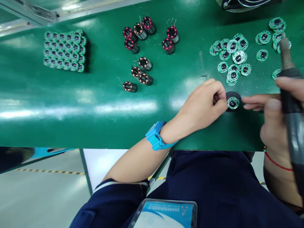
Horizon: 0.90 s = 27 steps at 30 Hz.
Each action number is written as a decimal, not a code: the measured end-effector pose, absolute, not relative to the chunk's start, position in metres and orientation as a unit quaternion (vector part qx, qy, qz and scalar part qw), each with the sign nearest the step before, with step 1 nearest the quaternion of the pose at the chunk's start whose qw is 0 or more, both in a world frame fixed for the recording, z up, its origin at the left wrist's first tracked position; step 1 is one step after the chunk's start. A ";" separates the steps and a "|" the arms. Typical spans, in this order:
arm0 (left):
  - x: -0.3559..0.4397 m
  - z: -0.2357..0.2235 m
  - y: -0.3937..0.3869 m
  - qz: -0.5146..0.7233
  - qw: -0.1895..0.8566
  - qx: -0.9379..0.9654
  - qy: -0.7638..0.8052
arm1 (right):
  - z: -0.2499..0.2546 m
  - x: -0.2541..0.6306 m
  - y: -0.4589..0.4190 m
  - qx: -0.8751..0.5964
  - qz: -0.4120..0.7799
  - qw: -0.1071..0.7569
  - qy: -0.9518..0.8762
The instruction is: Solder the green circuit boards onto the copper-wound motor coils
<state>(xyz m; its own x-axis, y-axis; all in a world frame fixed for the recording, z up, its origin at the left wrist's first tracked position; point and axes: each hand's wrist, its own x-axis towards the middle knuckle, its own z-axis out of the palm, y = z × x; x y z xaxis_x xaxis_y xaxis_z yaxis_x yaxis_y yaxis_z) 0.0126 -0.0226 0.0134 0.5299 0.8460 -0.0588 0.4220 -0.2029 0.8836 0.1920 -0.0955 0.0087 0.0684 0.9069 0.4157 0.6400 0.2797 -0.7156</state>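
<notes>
A round green circuit board (pixel 233 103) lies on a black disc (pixel 235 94) near the front of the green bench. My left hand (pixel 207 103), with a blue strap on its wrist, is closed in a pinch at the board's left edge. Thin reddish strands show by those fingertips, but what they grip is mostly hidden. My right hand (pixel 273 117) is wrapped around a soldering iron (pixel 294 117), its metal end pointing away from me, up over the loose boards. Some fingers of that hand stretch towards the disc's right edge.
Several loose round circuit boards (pixel 234 46) lie behind my hands, more of them (pixel 264 37) at the right. Wound motor cores (pixel 145 63) with wire ends stand mid-bench. A block of stacked boards (pixel 64 50) sits at the left. A dark metal device (pixel 244 4) is at the back.
</notes>
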 end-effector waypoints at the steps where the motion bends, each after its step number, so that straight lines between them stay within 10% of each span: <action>1: 0.013 0.013 -0.023 0.230 0.463 0.742 0.426 | 0.009 0.190 -0.093 -0.577 0.149 0.425 -0.681; 27: 0.012 -0.005 -0.015 0.239 0.431 0.826 0.273 | -0.009 0.193 -0.092 -0.553 0.176 0.422 -0.697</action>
